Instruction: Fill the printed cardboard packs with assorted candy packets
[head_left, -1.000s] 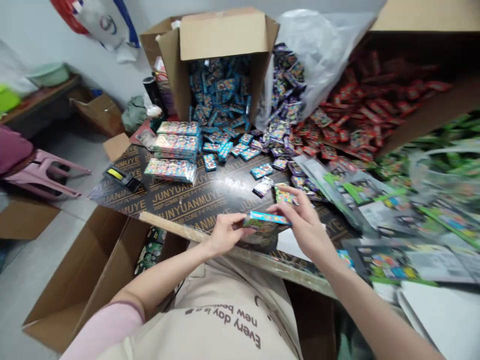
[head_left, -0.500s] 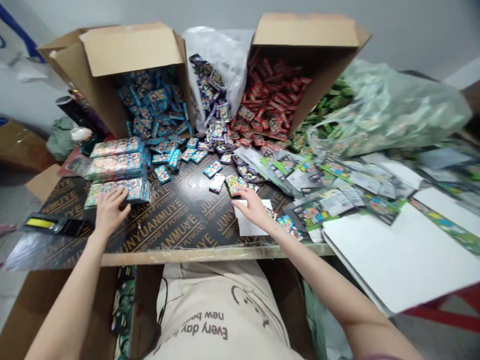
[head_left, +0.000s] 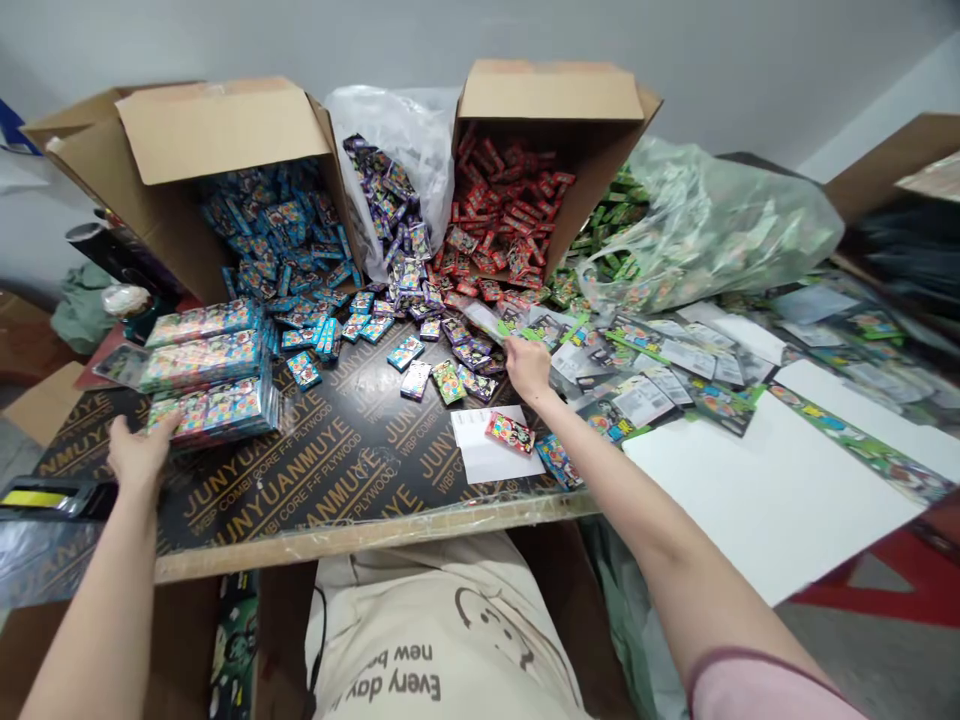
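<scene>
My left hand (head_left: 141,450) is at the front left of the table, thumb and fingers apart. Its fingertips are beside the near stack of wrapped multicoloured packs (head_left: 217,405). Over on the right, my right hand (head_left: 529,372) has its fingers curled at the edge of a clear plastic bag (head_left: 489,320) with a printed card, at the left end of a spread of such bags. Below that hand, a red small box (head_left: 510,433) lies on a white paper (head_left: 480,460). A green small box (head_left: 448,382) and a white-faced one (head_left: 415,380) lie just left.
Behind stand a carton of blue boxes (head_left: 225,130), a clear bag of purple boxes (head_left: 427,130) and a carton of red boxes (head_left: 551,92). A translucent bag of green boxes (head_left: 720,230) lies right. White boards (head_left: 720,490) overhang the front right; a black-and-yellow tape dispenser (head_left: 56,497) sits left.
My left hand has come off the top of the near stack, toward the left. My right hand has moved from the green small box up and right to the plastic bags, uncovering the red box.
</scene>
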